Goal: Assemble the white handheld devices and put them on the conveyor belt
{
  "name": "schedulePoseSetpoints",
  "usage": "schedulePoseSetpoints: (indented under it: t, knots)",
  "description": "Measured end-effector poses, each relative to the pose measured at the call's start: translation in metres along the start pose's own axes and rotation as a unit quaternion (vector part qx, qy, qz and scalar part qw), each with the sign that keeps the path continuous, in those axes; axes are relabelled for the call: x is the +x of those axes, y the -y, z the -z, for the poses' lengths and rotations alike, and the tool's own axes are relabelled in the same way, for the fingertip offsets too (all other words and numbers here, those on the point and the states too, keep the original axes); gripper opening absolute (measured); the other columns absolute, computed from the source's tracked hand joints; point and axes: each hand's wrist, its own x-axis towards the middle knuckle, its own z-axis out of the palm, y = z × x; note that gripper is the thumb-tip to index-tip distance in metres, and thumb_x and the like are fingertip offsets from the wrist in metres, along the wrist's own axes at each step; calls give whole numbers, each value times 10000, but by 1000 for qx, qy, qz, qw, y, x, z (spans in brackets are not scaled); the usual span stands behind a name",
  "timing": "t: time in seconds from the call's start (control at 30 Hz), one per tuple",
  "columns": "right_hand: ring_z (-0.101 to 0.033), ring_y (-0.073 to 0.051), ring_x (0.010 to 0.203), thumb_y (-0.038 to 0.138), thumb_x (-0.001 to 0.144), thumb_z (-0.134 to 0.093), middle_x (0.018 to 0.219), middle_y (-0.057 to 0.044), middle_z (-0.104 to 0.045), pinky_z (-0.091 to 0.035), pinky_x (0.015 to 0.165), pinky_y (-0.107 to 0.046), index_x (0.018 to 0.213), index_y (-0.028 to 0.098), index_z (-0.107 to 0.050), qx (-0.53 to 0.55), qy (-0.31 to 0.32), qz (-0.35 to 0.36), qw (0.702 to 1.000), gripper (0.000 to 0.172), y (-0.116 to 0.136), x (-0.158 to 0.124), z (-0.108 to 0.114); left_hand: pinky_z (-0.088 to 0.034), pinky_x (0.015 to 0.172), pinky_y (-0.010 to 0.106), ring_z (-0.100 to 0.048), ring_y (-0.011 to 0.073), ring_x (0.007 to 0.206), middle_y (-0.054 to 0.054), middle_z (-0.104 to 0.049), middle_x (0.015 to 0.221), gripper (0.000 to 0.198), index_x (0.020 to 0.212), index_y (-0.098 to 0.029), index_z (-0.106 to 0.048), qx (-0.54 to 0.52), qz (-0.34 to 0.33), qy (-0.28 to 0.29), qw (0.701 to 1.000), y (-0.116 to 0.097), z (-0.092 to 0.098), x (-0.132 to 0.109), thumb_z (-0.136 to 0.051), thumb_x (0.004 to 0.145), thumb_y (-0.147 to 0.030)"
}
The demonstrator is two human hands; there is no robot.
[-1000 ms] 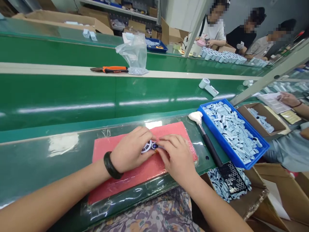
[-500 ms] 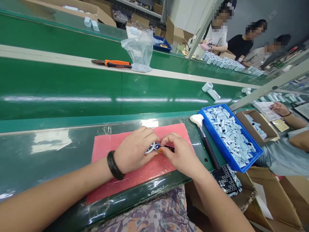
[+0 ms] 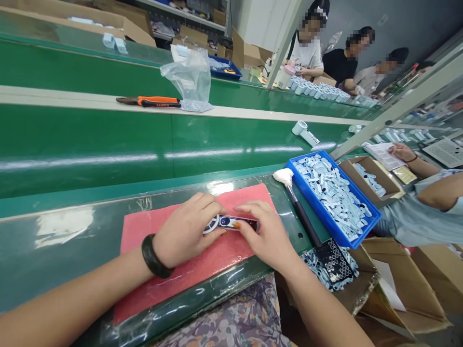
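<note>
The plastic part [image 3: 231, 222], a dark bar with a pale ring at one end, sits between both hands, just above the pink foam mat [image 3: 152, 241]. The left hand [image 3: 184, 233] closes over the ring end, its left fingers [image 3: 206, 205] curled around it. The right hand [image 3: 267, 238] pinches the dark end, its right fingers [image 3: 253, 209] clenched on the bar. Neither hand looks released.

The part is small and the grip is only at the fingertips, so uneven pressure or a twist could make it slip and drop onto the mat. Forcing the ring against the bar could crack or mar it.

Just right of the right fingers, the brush [image 3: 302, 217] lies with its white head by the mat's corner, where a wrist could knock it. Farther right, the blue tray [image 3: 314, 209] holds loose light-blue parts [image 3: 331, 193], and a bump could spill them. Below the brush's far end, a black perforated plate [image 3: 334, 260] rests on scattered parts. Well beyond the fingers, orange-handled pliers [image 3: 148, 101] lie on a raised strip of the worktop [image 3: 54, 255].
</note>
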Motion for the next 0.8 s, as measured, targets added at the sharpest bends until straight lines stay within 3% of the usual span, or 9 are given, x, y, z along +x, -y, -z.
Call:
schedulePoseSetpoints:
  t: [0.13, 0.4, 0.63, 0.8]
  knots:
    - [-576, -227, 1039, 177, 938, -664, 1070, -30, -675, -475, 911, -418, 1072, 235, -655, -40, 31, 24, 998, 146, 8, 5, -13, -405, 843, 384, -481, 239, 976, 45, -552, 1041, 179, 1096, -196, -532, 7, -14, -26, 1000, 0, -2, -1, -543, 1016, -355]
    - [-592, -204, 988, 145, 951, -613, 1013, -6, -681, -458, 866, -385, 934, 236, -621, -8, -22, 50, 998, 93, 5, -6, -12, -390, 835, 392, -468, 238, 955, 46, -554, 1013, 152, 1039, -190, -548, -8, -5, -6, 1000, 1, -1, -1, -551, 1007, -338]
    - [-646, -197, 967, 236, 930, -652, 1003, -15, -704, -488, 882, -360, 909, 264, -682, 109, -98, -32, 989, 46, -9, -17, 10, -415, 821, 407, -483, 246, 966, 54, -579, 1035, 150, 1030, -198, -568, 5, 17, 10, 1000, 1, 2, 1, -539, 994, -340]
    - [-644, -207, 943, 354, 915, -649, 981, -41, -702, -499, 854, -355, 895, 246, -702, 121, -163, -81, 976, 122, -33, -13, 48, -482, 765, 364, -545, 222, 919, 42, -606, 1030, 175, 1066, -239, -587, 30, -40, -39, 998, 0, 3, -5, -516, 1007, -388]
